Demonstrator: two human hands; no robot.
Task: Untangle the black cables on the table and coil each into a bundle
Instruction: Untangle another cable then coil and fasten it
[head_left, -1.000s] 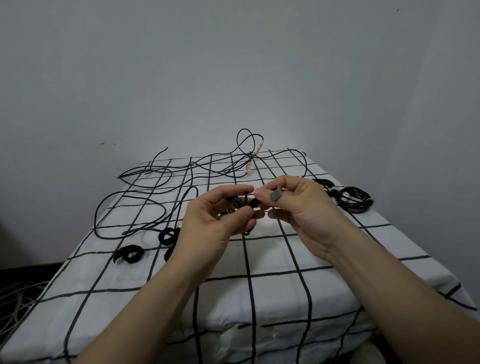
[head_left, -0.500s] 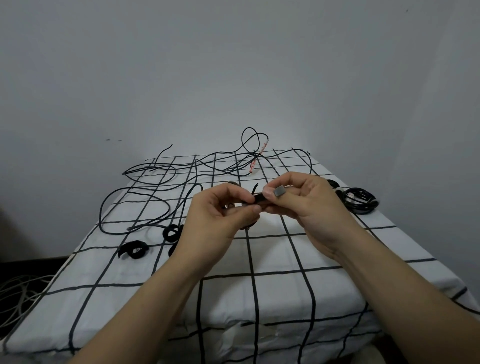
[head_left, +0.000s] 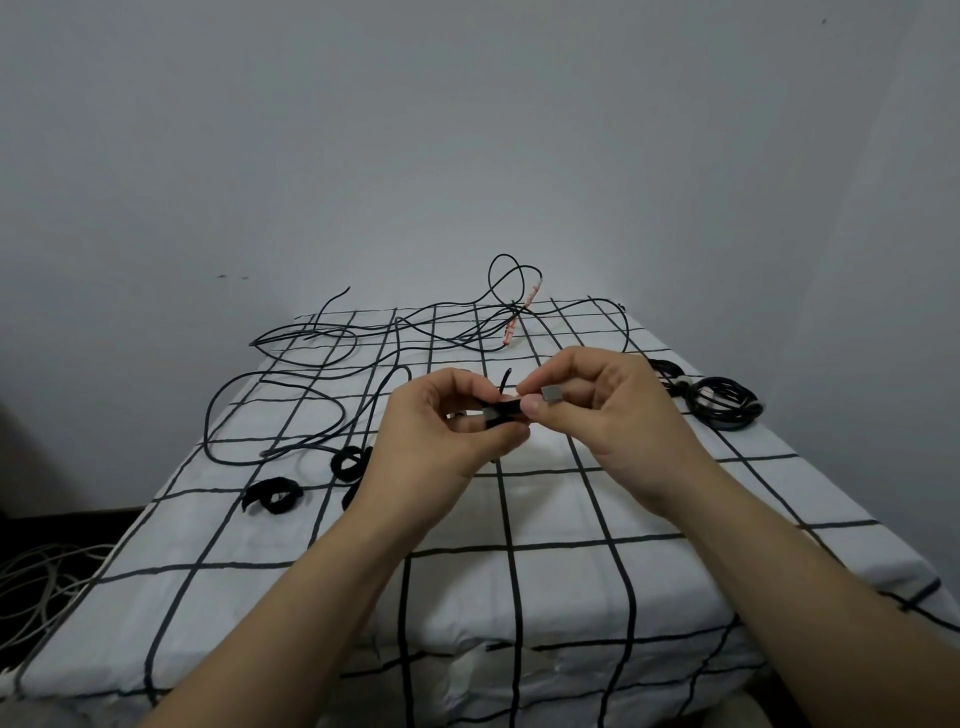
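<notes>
Your left hand had its fingers curled round the small bundle of black cable, and your right hand pinched the grey tab of the strap between thumb and forefinger. Over the last second the two hands had drawn together. Before that the turns of the bundle stood open to view above your left thumb. By this moment the strap lay across them and only one short cable end poked up between your hands. That suggests you were cinching the wrap, so this bundle looked nearly finished, needing only the tab pressed down. It was held above the middle of the counter, not resting on it. To the right lay a finished coil, and to the near left two spare straps waited on the cloth. The loose cables sprawled over the far and left part, lying as they had a second before, so most of the untangling seemed still ahead of you. White cables lay on the floor at the left.
</notes>
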